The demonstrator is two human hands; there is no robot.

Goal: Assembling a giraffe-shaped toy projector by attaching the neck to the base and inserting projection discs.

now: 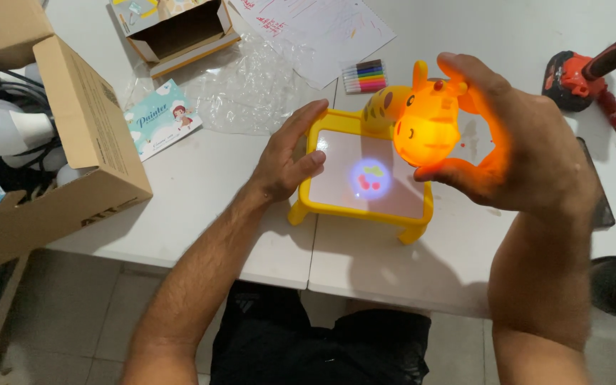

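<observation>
Person is wearing black shorts (322,342); both forearms are showing bare and hairy, no sleeves, left hand (286,157) and right hand (529,157) bare, no rings visible.

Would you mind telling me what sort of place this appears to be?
Probably a home or small workroom table used for unpacking and trying out a toy: a white table with an open cardboard box, felt pens and a power drill lying about.
</observation>
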